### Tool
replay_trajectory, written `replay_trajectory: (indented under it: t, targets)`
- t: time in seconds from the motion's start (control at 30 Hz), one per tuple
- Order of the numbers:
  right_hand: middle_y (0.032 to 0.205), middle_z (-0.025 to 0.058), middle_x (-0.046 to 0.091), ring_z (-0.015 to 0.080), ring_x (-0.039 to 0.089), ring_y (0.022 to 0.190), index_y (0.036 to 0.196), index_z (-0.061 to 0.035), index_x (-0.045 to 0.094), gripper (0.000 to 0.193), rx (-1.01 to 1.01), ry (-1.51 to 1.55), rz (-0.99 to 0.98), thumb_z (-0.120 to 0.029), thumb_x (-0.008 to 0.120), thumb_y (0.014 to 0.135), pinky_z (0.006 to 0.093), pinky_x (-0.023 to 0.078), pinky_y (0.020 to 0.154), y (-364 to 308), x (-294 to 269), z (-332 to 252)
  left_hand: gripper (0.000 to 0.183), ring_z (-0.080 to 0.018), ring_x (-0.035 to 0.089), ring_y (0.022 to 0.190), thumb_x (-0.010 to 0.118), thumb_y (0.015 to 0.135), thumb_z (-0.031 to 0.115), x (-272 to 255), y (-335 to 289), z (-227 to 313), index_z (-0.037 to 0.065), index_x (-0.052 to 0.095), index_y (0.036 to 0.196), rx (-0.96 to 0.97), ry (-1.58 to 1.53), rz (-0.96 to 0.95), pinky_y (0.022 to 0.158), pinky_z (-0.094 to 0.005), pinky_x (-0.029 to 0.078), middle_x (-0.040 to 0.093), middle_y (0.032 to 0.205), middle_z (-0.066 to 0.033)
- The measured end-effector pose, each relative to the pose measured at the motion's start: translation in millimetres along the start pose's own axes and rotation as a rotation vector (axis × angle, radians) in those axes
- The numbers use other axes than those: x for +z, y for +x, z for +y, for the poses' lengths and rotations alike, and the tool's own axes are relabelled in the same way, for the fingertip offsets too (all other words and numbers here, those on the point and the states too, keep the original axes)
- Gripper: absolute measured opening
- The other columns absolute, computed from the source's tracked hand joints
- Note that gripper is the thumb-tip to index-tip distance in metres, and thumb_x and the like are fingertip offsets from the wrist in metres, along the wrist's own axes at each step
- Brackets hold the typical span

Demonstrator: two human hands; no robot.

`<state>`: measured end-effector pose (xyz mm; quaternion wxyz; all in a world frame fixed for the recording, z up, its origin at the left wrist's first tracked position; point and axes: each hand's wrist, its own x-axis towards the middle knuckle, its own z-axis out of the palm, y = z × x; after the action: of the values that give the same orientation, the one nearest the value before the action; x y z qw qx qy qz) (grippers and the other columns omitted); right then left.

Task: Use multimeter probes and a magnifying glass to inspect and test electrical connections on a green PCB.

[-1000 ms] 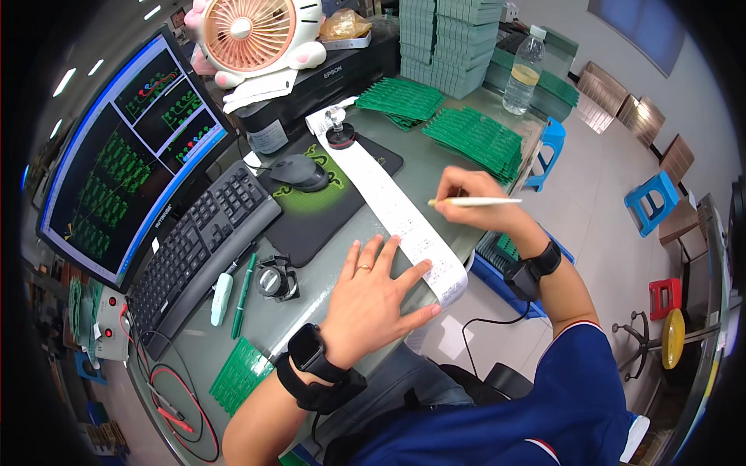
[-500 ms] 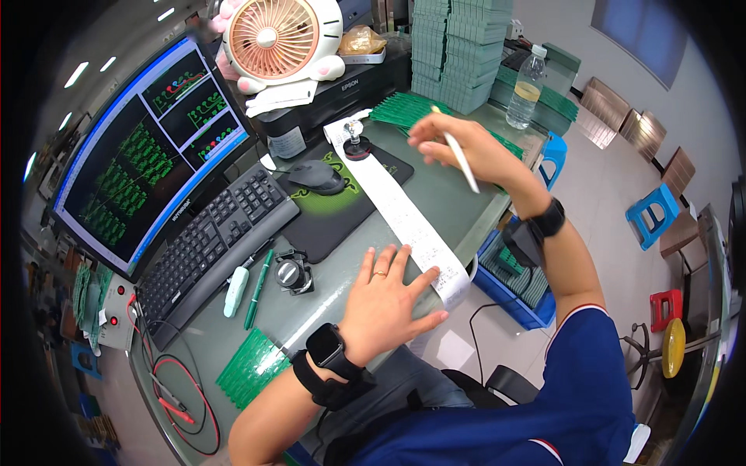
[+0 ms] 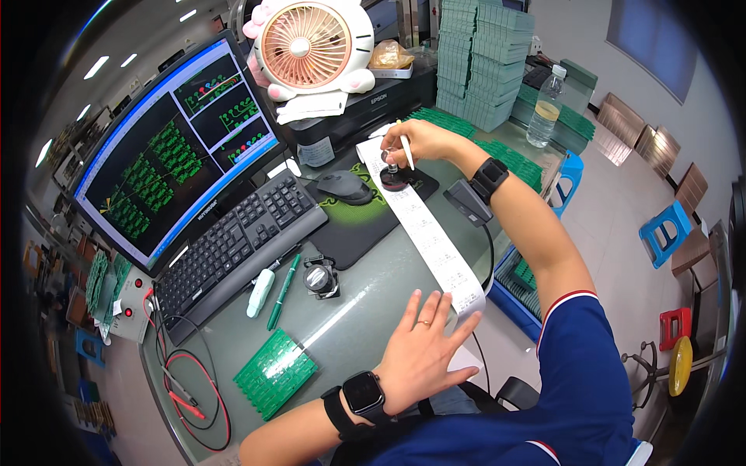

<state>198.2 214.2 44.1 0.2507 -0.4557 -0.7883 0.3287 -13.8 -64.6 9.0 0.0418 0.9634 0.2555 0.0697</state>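
A long white paper strip (image 3: 435,247) with small rows of marks runs across the desk and hangs over its near edge. My left hand (image 3: 423,346) is open, fingers spread, its fingertips at the near end of the strip. At the strip's far end, my right hand (image 3: 427,144) is closed round the clear knob of a round, black-based thing (image 3: 394,180), which looks like a stamp, standing on the paper. A slim white pen (image 3: 407,151) is also held between the right fingers, pointing up and across. The knob is partly hidden by the fingers.
Left of the strip are a mouse (image 3: 344,187) on a black mat, a keyboard (image 3: 233,248), a monitor (image 3: 171,155), a silver-knobbed black thing (image 3: 319,278), a green pen (image 3: 284,292) and green circuit boards (image 3: 273,374). A water bottle (image 3: 546,109) stands far right beside stacked boards (image 3: 482,66).
My right hand has come down and left from above the desk onto the clear knob, the white pen still in it. My left hand shows near the strip's end, still spread.
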Motion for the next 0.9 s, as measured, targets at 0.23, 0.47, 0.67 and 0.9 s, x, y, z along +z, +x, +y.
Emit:
replay_trajectory:
  t: [0.23,0.47,0.67,0.9]
  targets:
    - [0.078,0.0101,0.070,0.0157,0.067,0.063,0.103,0.0003,0.068,0.034,-0.042,-0.099,0.192,-0.022,0.078,0.078,0.0283,0.054,0.060,37.1,6.5,6.9,0.075,-0.0364,0.039,0.133,0.055,0.085,0.060,-2.5,-2.2,2.6,0.020,0.038,0.146,-0.007,-0.067,-0.017,0.115,-0.0533,0.020,0.044,0.139,-0.0217]
    - [0.076,0.0097,0.070,0.0162,0.069,0.067,0.101,-0.0005,0.068,0.032,0.066,-0.105,0.118,-0.023,0.076,0.079,0.0284,0.056,0.062,34.4,5.1,3.6,0.077,-0.0359,0.035,0.136,0.056,0.084,0.060,7.3,12.8,-24.1,0.006,0.046,0.138,-0.102,-0.073,0.027,0.115,-0.0527,0.019,0.044,0.141,-0.0189]
    - [0.082,0.0113,0.069,0.0173,0.067,0.063,0.105,-0.0021,0.068,0.035,-0.010,-0.114,0.216,-0.025,0.076,0.079,0.0307,0.054,0.063,49.7,14.7,7.9,0.073,-0.0353,0.034,0.138,0.056,0.085,0.059,-1.2,9.2,-14.3,0.005,0.050,0.134,-0.065,-0.071,-0.010,0.116,-0.0526,0.018,0.044,0.142,-0.0194]
    - [0.108,0.0134,0.065,0.0189,0.068,0.080,0.121,-0.0054,0.059,0.048,-0.128,-0.317,0.407,-0.030,0.075,0.084,0.0315,0.054,0.070,28.5,7.7,26.2,0.066,-0.0355,0.032,0.139,0.056,0.088,0.052,-1.6,5.9,-12.4,0.006,0.049,0.135,-0.076,-0.092,-0.032,0.116,-0.0532,0.018,0.043,0.143,-0.0189]
